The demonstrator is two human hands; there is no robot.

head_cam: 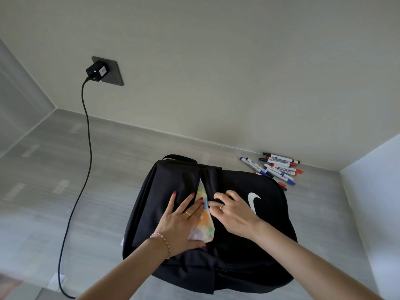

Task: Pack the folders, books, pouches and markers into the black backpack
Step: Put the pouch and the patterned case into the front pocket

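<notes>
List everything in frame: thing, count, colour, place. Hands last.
backpack: 1, black with white logo, lying on the floor, opening partly unzipped
pouch: 1, pastel multicolour, showing in the backpack's opening
markers: a loose pile, count unclear, white barrels with blue, red and black caps, on the floor by the wall, beyond the backpack
charger: 1, black, plugged into the wall socket
cable: 1, black, running from the charger down across the floor
left hand: flat, pressing on the pouch and backpack
right hand: fingers curled at the opening's edge
</notes>
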